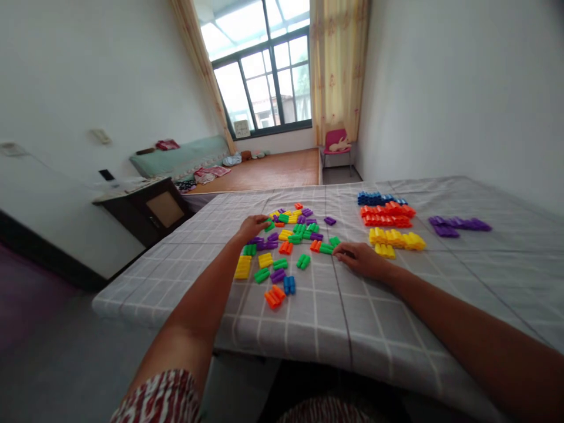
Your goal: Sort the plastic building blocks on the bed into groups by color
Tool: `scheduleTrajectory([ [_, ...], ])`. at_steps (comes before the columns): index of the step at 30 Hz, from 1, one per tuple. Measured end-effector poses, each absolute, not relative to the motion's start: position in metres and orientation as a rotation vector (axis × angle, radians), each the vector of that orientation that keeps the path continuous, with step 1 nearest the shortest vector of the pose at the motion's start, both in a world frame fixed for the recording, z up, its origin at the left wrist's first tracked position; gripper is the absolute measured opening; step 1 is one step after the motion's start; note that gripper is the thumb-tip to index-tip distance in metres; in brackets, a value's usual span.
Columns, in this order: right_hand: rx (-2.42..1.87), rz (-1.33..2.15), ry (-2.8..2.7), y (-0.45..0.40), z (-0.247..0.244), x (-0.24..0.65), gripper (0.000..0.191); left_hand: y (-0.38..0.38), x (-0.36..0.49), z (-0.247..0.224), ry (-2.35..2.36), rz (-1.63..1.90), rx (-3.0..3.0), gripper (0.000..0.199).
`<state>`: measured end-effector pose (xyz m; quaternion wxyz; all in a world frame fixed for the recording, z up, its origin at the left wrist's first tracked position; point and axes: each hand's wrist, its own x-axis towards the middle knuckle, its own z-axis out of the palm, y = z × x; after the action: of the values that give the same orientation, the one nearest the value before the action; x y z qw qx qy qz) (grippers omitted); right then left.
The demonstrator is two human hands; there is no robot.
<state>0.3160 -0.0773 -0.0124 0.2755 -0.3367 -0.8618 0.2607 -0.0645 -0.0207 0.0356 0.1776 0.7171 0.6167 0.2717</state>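
My left hand (253,227) reaches over the far left of a loose pile of coloured plastic blocks, each shaped like joined tubes. Its fingers are closed on a green block (269,225). To the right of the pile, my right hand (359,259) rests low on the cloth with fingers curled together. Its fingertips meet the end of another green block (326,249), which lies against an orange block (315,246). Purple, yellow, green and orange blocks are scattered between the hands. Nearest to me lie an orange block (275,297) and a blue block (289,285).
On the right of the checked tablecloth (308,329) are colour-sorted groups: blue blocks (379,199), orange blocks (388,214), yellow blocks (397,239) and purple blocks (459,225). Beyond the table stand a bed (282,167), a dark cabinet (154,208) and a pink chair (336,140).
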Motion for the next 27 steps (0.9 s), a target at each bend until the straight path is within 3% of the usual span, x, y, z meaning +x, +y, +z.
scheduleTrajectory([
  [3, -0.938, 0.865, -2.137, -0.077, -0.012, 0.312, 0.030, -0.027, -0.009, 0.043, 1.454, 0.772, 2.162, 0.046],
  [7, -0.750, 1.255, -1.888, -0.074, -0.004, 0.310, 0.048, -0.044, 0.071, 0.047, 0.905, 0.749, 2.406, 0.029],
  [11, -0.537, 1.396, -1.794, -0.072, 0.002, 0.316, 0.059, -0.055, 0.116, 0.044, 0.754, 0.811, 2.367, 0.024],
  [18, -0.735, 1.184, -1.726, -0.050, -0.006, 0.331, 0.049, -0.055, 0.113, 0.035, 0.810, 0.785, 2.288, 0.043],
  [23, -0.928, 0.941, -1.524, -0.035, 0.015, 0.381, 0.049, -0.053, 0.079, 0.031, 1.003, 0.696, 2.448, 0.029],
  [27, -1.145, 0.757, -1.535, -0.040, 0.030, 0.469, 0.053, -0.048, 0.037, 0.031, 1.083, 0.682, 2.464, 0.033],
])
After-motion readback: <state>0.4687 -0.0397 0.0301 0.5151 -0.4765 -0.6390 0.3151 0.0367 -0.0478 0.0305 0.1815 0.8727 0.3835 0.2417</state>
